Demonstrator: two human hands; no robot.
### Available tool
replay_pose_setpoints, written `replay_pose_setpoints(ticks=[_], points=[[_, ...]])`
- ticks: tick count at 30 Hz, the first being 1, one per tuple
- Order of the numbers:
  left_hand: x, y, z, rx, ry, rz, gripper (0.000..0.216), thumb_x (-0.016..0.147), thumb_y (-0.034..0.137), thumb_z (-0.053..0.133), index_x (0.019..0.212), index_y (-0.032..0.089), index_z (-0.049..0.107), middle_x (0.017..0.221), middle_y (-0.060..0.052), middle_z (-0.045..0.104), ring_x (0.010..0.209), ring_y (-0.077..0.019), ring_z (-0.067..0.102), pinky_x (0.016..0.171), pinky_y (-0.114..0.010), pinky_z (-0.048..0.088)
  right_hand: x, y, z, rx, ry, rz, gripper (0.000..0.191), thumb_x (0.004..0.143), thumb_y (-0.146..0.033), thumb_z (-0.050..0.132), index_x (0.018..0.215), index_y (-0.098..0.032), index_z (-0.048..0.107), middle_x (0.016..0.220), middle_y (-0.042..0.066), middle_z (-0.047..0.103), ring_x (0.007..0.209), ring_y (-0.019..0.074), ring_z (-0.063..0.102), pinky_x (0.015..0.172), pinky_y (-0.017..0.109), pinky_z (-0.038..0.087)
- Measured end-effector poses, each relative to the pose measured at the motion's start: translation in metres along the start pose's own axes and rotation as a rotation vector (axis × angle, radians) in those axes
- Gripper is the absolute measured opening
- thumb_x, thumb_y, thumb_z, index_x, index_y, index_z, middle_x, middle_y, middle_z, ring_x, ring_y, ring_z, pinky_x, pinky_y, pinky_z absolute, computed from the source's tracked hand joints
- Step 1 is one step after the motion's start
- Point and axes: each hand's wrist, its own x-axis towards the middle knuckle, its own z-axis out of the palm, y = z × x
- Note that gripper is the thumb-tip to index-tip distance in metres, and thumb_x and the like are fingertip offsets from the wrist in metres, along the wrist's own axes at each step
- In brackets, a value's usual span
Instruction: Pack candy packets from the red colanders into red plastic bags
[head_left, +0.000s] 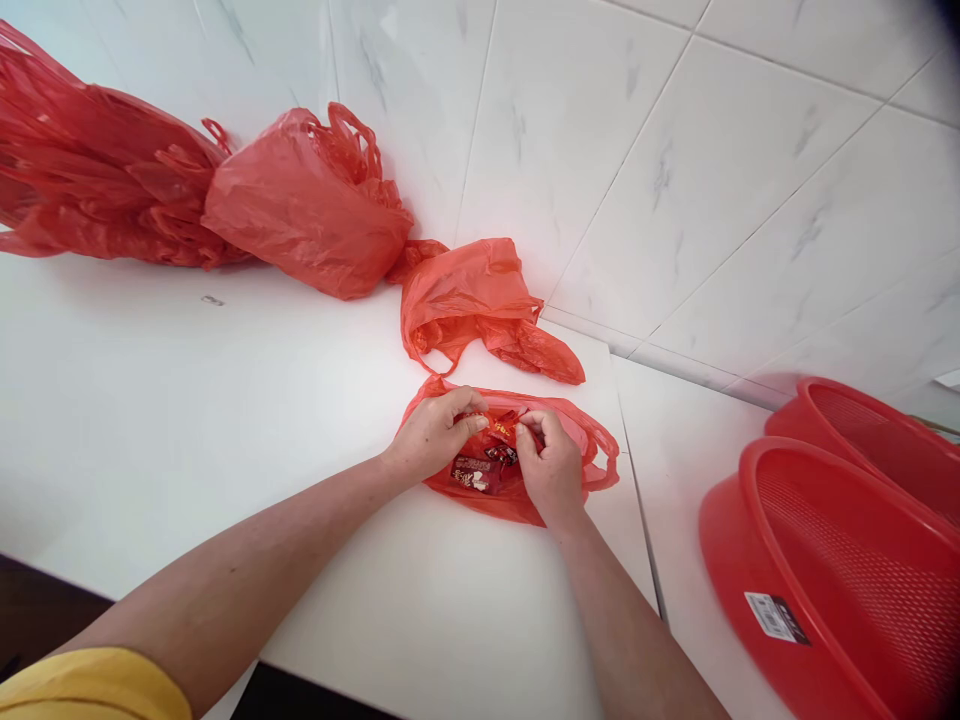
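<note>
The left hand (431, 437), at the centre of the frame, has its thumb and forefinger drawn nearly together at the left end of a small, shiny red packet with yellow print (501, 430). The right hand (553, 465), just right of centre, is curled, its thumb and forefinger pinching the packet's right end. The packet is held at the mouth of a thin, translucent red plastic bag (517, 508), which lies open around both hands with a looped handle to the right. Inside it, below the packet, are dark red packets with pale lettering (472, 474).

The bag rests on a smooth white tabletop (187, 420). Just above it in the frame lies a limp, crumpled red plastic bag (465, 285); farther up and left sits a fuller, rounded red plastic bag (300, 215), and a heap of bunched red plastic bags (97, 170) fills the upper left. A yellow sleeve (97, 685) shows at lower left. Two red plastic mesh baskets (739, 560) stand at lower right, before a grey-veined white tiled wall (570, 130).
</note>
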Motion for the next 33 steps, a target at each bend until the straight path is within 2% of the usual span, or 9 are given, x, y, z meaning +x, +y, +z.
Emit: replay_pose_setpoints(ticks=[6,13,16,21,25,28,33], points=[[0.0,-0.006,0.002,0.018,0.032,0.011,0.012,0.084,0.031,0.053,0.091,0.023,0.058,0.085,0.001,0.067,0.075,-0.0159,0.06,0.072,-0.03,0.05,0.001,0.003,0.002,-0.005,0.027,0.035,0.012,0.084,-0.028,0.052,0.093,-0.024,0.057,0.091,0.002,0.067,0.083,0.0202,0.062,0.071,0.034,0.049],[-0.001,-0.007,0.003,0.122,0.01,0.024,0.034,0.081,0.023,0.055,0.115,0.027,0.056,0.101,0.0,0.068,0.097,-0.02,0.063,0.084,-0.034,0.05,0.002,0.007,0.003,-0.174,0.017,-0.101,0.01,0.079,-0.02,0.052,0.087,-0.023,0.058,0.093,0.003,0.067,0.085,0.0221,0.057,0.07,0.036,0.047],[-0.001,-0.006,0.003,0.11,-0.014,0.037,0.035,0.081,0.023,0.056,0.116,0.027,0.055,0.11,-0.001,0.067,0.103,-0.0202,0.061,0.088,-0.034,0.05,0.002,0.007,0.004,-0.196,0.008,-0.1,0.007,0.077,-0.019,0.052,0.081,-0.023,0.057,0.087,0.003,0.066,0.082,0.0222,0.055,0.069,0.036,0.046],[-0.001,-0.005,0.002,0.105,-0.013,0.011,0.03,0.078,0.021,0.059,0.107,0.025,0.057,0.107,-0.001,0.068,0.1,-0.021,0.062,0.088,-0.035,0.052,0.002,0.004,0.004,-0.206,0.022,-0.141,0.005,0.079,-0.021,0.053,0.077,-0.023,0.057,0.083,0.003,0.064,0.085,0.0227,0.053,0.073,0.037,0.046],[-0.002,-0.005,0.002,0.107,-0.031,0.016,0.035,0.077,0.018,0.059,0.111,0.026,0.056,0.107,0.0,0.068,0.103,-0.0212,0.062,0.091,-0.036,0.05,0.0,-0.004,0.001,-0.15,0.096,-0.235,0.013,0.084,-0.024,0.052,0.095,-0.023,0.059,0.096,0.005,0.064,0.095,0.0236,0.055,0.085,0.042,0.046],[-0.002,-0.005,0.003,0.087,-0.074,0.039,0.044,0.078,0.017,0.056,0.12,0.029,0.051,0.107,0.001,0.068,0.102,-0.0201,0.062,0.09,-0.035,0.05,-0.003,-0.009,0.001,-0.147,0.046,-0.289,0.02,0.084,-0.027,0.055,0.104,-0.024,0.058,0.104,0.006,0.063,0.102,0.025,0.053,0.089,0.044,0.045],[-0.003,-0.005,0.004,0.069,-0.117,0.063,0.053,0.08,0.02,0.056,0.131,0.03,0.043,0.108,0.001,0.068,0.098,-0.0191,0.063,0.086,-0.034,0.051,-0.004,-0.008,0.006,-0.138,0.017,-0.307,0.006,0.084,-0.02,0.054,0.087,-0.023,0.059,0.096,0.005,0.062,0.099,0.0234,0.054,0.086,0.041,0.045]])
